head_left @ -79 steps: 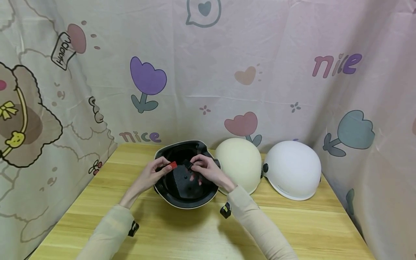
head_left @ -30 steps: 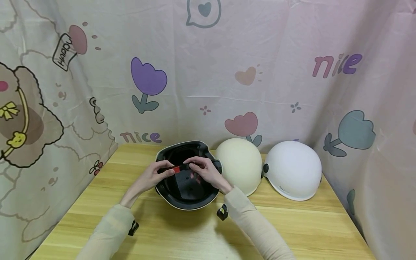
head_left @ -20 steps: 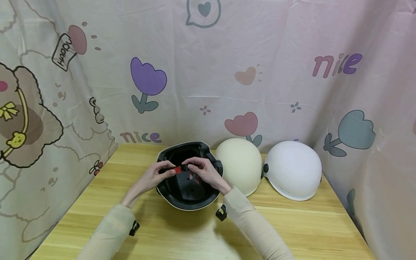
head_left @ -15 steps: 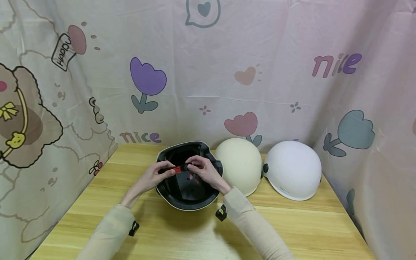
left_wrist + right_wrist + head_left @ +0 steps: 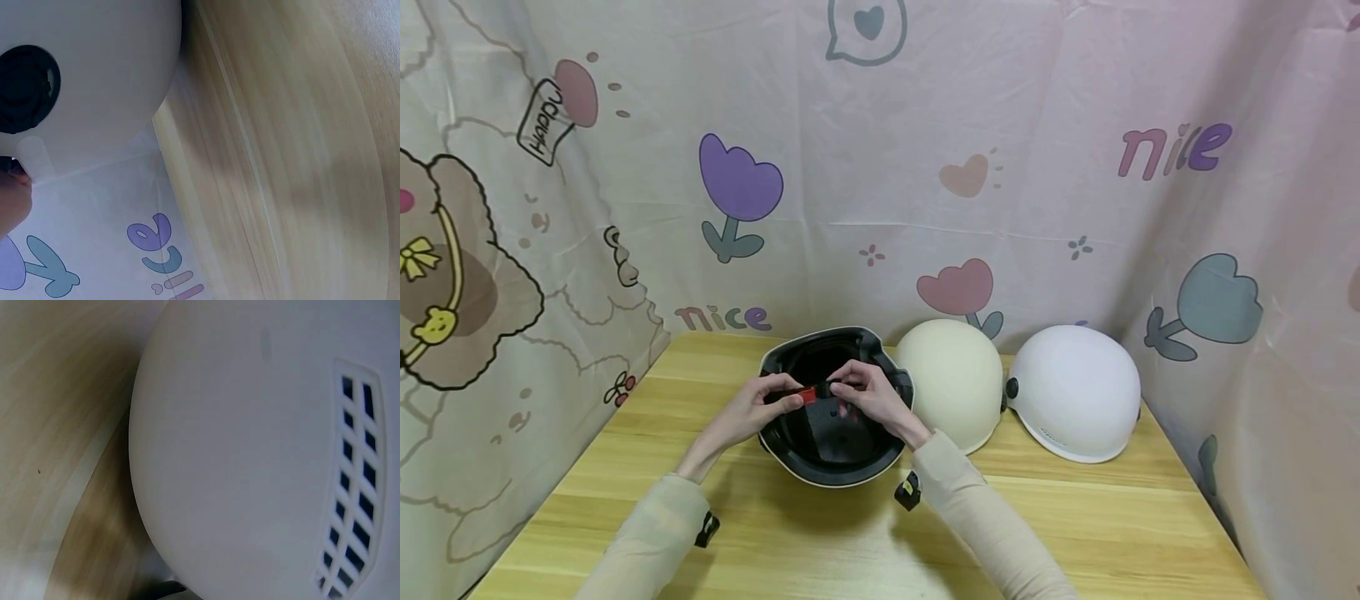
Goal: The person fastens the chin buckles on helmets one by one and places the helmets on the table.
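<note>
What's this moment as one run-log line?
left hand: holds red buckle part; right hand: holds black buckle part; parts: touching or nearly; below: upturned helmet; rightward: cream helmet, white helmet

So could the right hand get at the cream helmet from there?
Likely yes: only the upturned helmet's rim lies between the right hand and the cream helmet. But the hand pinches the black buckle end, so it may need freeing first.

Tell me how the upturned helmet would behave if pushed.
Pushed, the upturned helmet would probably rock or tip, because its rounded shell curves down toward the wooden table. It might slide fairly easily, as that shell looks smooth. It also seems stiff: the open rim shows a clean, unsagging outline.
</note>
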The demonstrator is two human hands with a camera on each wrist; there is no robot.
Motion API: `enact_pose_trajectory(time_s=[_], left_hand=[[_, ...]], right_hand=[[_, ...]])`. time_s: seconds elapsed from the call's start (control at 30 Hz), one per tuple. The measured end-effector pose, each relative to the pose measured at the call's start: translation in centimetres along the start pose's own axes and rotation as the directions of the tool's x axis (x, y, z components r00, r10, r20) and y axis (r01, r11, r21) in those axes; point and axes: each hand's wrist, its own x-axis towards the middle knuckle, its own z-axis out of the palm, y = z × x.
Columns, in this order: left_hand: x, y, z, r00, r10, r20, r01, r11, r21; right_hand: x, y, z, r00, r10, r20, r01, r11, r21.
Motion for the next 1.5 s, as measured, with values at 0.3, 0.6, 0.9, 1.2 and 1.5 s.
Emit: enact_pose_trajectory(time_s=[0.3, 0.6, 0.9, 1.2, 1.5], left_hand=[[0.20, 0.03, 0.29, 1.000, -0.014, 0.014, 0.014, 1.000, 0.011], [-0.10, 0.12, 0.21, 0.999, -0.028, 0.016, 0.027, 0.999, 0.030], [-0.20, -0.01, 0.17, 1.000, -0.018, 0.011, 0.017, 0.998, 0.057], [-0.18, 0.02, 0.18, 1.000, -0.009, 0.014, 0.009, 0.998, 0.059], [-0.27, 0.00, 0.14, 1.000, -0.023, 0.012, 0.023, 0.998, 0.063]], right_hand=[[-0.06, 0.06, 0.21, 1.000, -0.009, 0.021, 0.009, 1.000, -0.020], [0.02, -0.03, 0.16, 0.999, -0.019, 0.032, 0.021, 0.998, -0.057], [0.00, 0.02, 0.20, 0.999, -0.012, 0.038, 0.014, 0.999, -0.046], [-0.05, -0.09, 0.17, 0.999, -0.002, 0.038, 0.004, 0.999, -0.044], [-0.17, -0.37, 0.20, 0.999, 0.009, 0.036, -0.008, 0.999, -0.051]])
